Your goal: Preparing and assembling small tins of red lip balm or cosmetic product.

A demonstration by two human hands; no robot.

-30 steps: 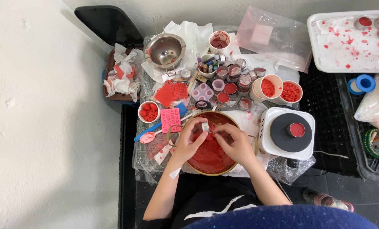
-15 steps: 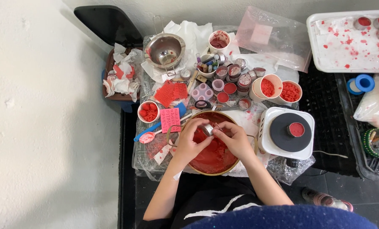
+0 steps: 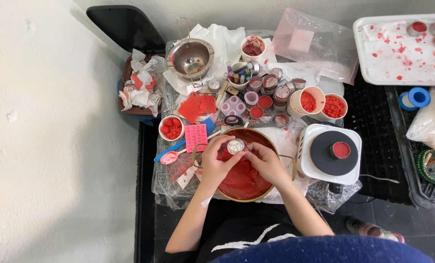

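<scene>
Head view: small round tin [image 3: 235, 146], pale inside, silvery rim, held over red pan [image 3: 242, 182].

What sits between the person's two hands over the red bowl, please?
In the head view, a small round tin, pale inside, sits between the left hand and right hand.

Landmark = big red-filled bowl [image 3: 244, 182]. Over it: 2 hands, left hand [image 3: 216, 163] + right hand [image 3: 265, 163], w/ 1 small round tin [image 3: 235, 146] between them. Right of bowl: 1 white hot plate [image 3: 330, 153]. Above-right: 2 paper cups of red bits [image 3: 319, 103]. Left: 1 small cup of red chunks [image 3: 171, 128]. Above-left: 1 steel bowl [image 3: 190, 59].
</scene>
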